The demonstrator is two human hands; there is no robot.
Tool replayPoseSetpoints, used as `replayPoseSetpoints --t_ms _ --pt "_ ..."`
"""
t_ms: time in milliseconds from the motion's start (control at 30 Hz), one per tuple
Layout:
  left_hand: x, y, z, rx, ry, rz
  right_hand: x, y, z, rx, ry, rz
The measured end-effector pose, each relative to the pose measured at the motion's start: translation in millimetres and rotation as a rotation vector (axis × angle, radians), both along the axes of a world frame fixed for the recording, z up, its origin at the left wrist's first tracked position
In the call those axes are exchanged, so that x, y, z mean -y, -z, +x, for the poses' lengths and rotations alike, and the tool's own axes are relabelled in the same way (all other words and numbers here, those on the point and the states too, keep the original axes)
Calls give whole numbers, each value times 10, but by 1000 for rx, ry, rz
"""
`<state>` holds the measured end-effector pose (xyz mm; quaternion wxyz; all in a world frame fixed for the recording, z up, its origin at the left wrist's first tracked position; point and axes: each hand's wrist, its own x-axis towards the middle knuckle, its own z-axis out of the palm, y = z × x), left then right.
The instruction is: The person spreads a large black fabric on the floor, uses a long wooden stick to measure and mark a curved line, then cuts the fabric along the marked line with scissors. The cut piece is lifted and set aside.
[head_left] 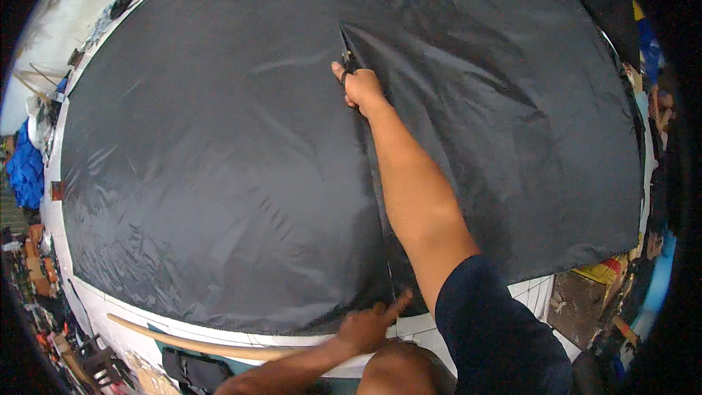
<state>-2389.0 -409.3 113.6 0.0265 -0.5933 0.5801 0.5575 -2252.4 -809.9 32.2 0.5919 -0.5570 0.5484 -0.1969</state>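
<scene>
Black sheet (pixel 197 139) should cut cleanest taut; steer the scissors (pixel 347 60) your right hand (pixel 363 89) grips straight; your near left hand's (pixel 369 328) hold is unclear.

A black, faintly glossy sheet (pixel 205 139) lies spread over most of the worktop, fairly flat toward the left edge, creased and slightly raised right of a long slit that runs from the near edge toward the far one. Dark-handled scissors (pixel 348 57) sit at the slit's far end, blades pointing to the worktop's far edge, handles partly hidden
</scene>
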Motion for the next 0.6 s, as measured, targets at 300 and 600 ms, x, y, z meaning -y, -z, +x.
replayPoseSetpoints --t_ms 300,600 --pt "2451 802 1870 849 -578 -903 -40 -176 159 42 -109 56" --pt "2708 741 1734 754 -529 -727 104 8 39 -242 -74 -175"
